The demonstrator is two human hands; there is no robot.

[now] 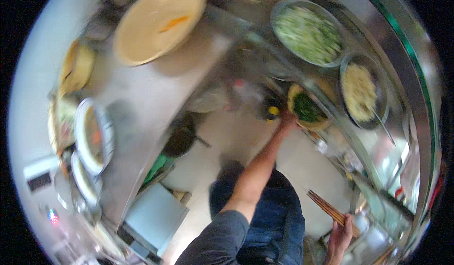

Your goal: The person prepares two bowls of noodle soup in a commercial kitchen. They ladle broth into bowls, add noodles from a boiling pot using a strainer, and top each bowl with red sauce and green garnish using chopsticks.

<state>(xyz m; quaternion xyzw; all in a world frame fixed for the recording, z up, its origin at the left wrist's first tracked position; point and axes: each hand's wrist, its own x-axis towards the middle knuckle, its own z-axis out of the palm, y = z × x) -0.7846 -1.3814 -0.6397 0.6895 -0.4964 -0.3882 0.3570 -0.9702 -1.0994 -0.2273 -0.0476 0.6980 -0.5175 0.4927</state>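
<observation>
My left hand [289, 116] is at the near rim of a yellowish bowl [291, 92] and appears to grip it; blur hides the fingertips. Chopped dark green leaves [308, 107] lie in this bowl, beside the edge of a glass-and-metal counter [328, 109]. Off to the lower right, my right hand [341, 235] is closed around a bundle of brown chopsticks [328, 208]. The chopsticks point up and to the left, over the pale floor.
Behind the counter edge stand a metal bowl of chopped pale-green vegetable [306, 34] and a bowl of pale minced food [360, 93] with a spoon handle. A large cream bowl [156, 24] and a white bowl [94, 137] rest on the left worktop [149, 91]. A dark pan [181, 137] sits below.
</observation>
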